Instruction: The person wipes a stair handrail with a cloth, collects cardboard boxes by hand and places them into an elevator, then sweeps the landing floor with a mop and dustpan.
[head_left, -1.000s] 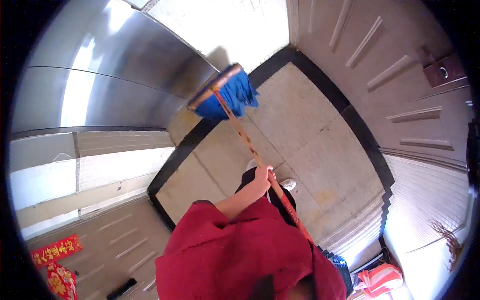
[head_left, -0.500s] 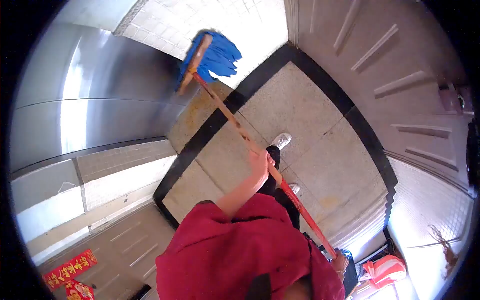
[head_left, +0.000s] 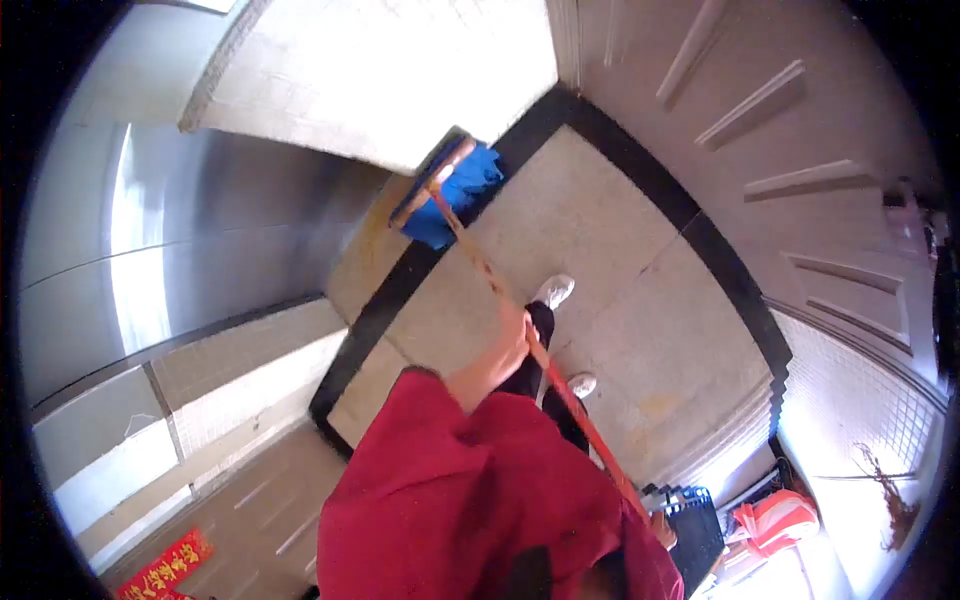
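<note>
A mop with blue cloth strips [head_left: 468, 186] on a wooden crosspiece [head_left: 448, 168] is at the upper middle, close to the wall corner and over the dark floor border. I cannot tell how firmly the strips touch the floor. Its worn handle [head_left: 580, 412], partly red, slants down to the lower right. My left hand [head_left: 517, 340] is wrapped round the middle of that handle. Near the handle's end my right hand [head_left: 662, 530] is closed, partly hidden by my red sleeve.
Beige floor tiles [head_left: 620, 240] carry a dark border [head_left: 650, 165]. A metal elevator-like door [head_left: 250, 210] is at left, a panelled door [head_left: 760, 120] at right. Steps [head_left: 725, 455] lie lower right, near a black rack [head_left: 695, 525] and a red-and-white bag [head_left: 775, 522]. My white shoes [head_left: 555, 291] stand mid-floor.
The mop head has swung down and towards me, from beside the white wall to the dark floor border. My left hand moved slightly lower with the handle; both hands keep their grip.
</note>
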